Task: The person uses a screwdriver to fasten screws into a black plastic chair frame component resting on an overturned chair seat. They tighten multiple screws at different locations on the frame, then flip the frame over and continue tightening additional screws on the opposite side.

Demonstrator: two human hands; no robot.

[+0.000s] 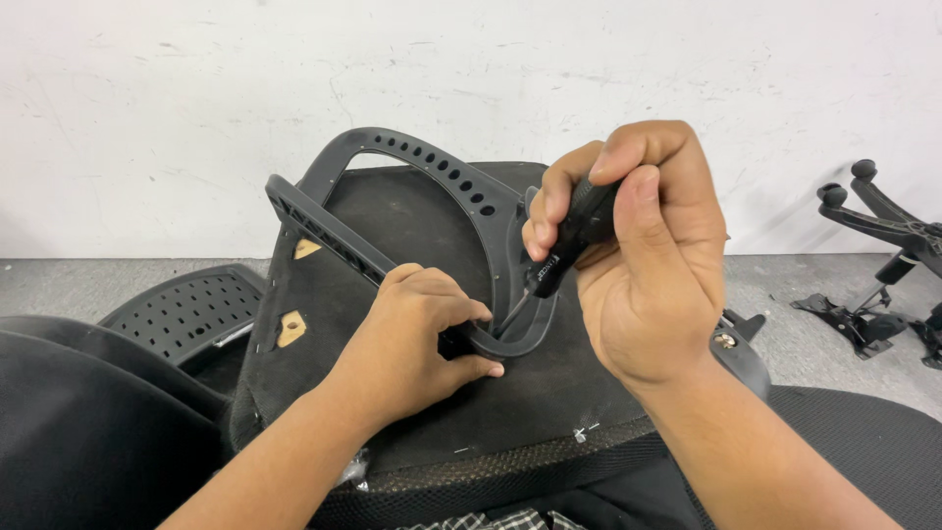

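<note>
Bracing the armrest (422,211) flat mattered most here — the left hand (412,339) was pinched narrowly around its lower bar, pressing it onto the upturned seat base (530,393). Further right, the right hand (648,265) was wrapped tight round the black screwdriver (574,236), its tip angled down into the armrest's curved end just beside the left fingertips. Keeping the shaft in line with the screw — not tilted — would likely have stopped it slipping toward those fingers.
</note>
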